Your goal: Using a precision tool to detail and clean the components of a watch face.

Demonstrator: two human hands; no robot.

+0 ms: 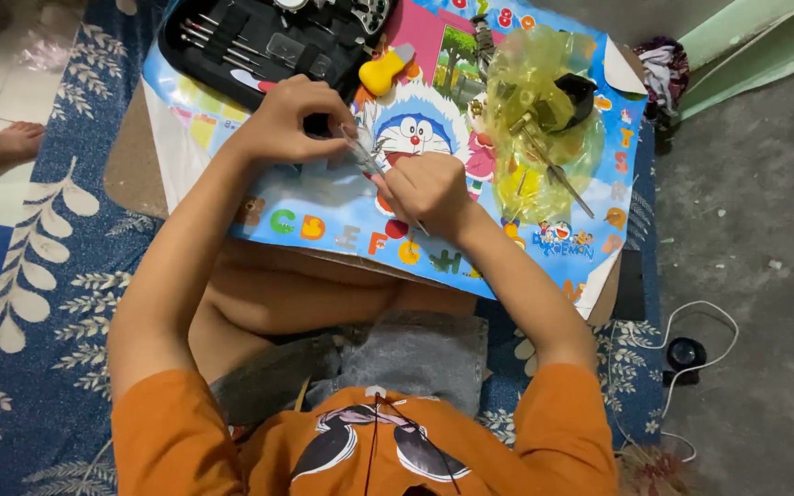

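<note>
While both arms reach out over the cartoon mat (323,216), the left hand (291,119) is curled, its fingertips pinched on the top of a thin see-through tool (363,156). The right hand (429,188) is closed in a loose fist around the lower end of that tool, near the middle of the mat. Past the left hand, at the mat's far edge, lies a black tool case (259,41) with a yellow bulb (383,72) beside it. To the right of the right hand sits a yellow plastic bag (535,83) with metal parts. Both elbows are bent.
</note>
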